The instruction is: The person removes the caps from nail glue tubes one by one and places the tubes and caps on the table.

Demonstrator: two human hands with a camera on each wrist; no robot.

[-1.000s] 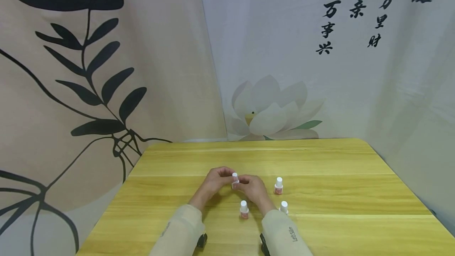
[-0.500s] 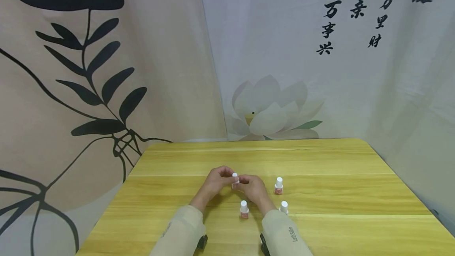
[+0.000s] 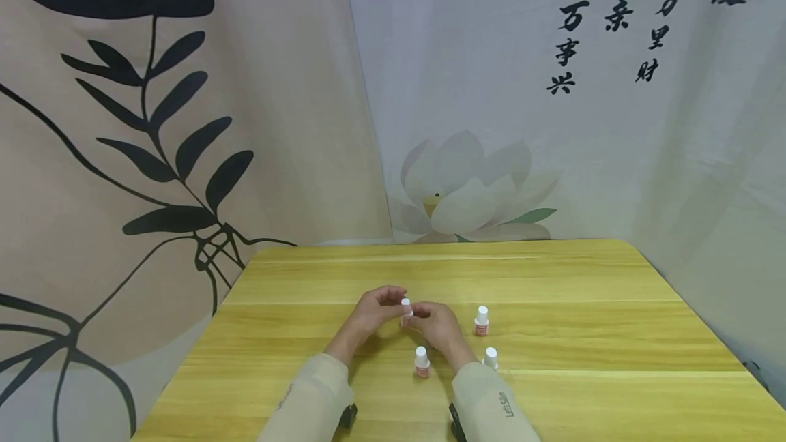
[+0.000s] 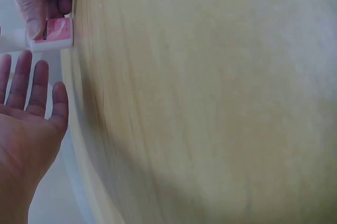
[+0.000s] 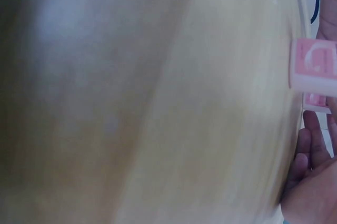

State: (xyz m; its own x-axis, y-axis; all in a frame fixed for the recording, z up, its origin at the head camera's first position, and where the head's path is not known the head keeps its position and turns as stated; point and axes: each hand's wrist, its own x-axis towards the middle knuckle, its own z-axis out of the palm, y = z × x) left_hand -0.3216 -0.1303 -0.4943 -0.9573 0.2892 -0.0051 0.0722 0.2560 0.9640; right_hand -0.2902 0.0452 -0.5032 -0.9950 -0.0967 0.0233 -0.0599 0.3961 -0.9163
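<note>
Right hand (image 3: 438, 322), fingers pinching held bottle (image 4: 55, 36) by its body, over tabletop (image 3: 583, 346); left hand (image 3: 373, 309), fingers gripping its cap end. Fingers partly cover it. Around: far bottle (image 3: 482, 320) upright right of hands, near bottle (image 3: 421, 362) upright between forearms, side bottle (image 3: 490, 358) partly blocked by right sleeve (image 3: 494, 398). Printed cloth (image 3: 295, 87) behind.

bottles (image 3: 482, 321): white, pink; table (image 3: 583, 346): yellow wood grain; sleeves (image 3: 319, 387): beige, dark lettering; backdrop (image 3: 295, 121): black leaf print
</note>
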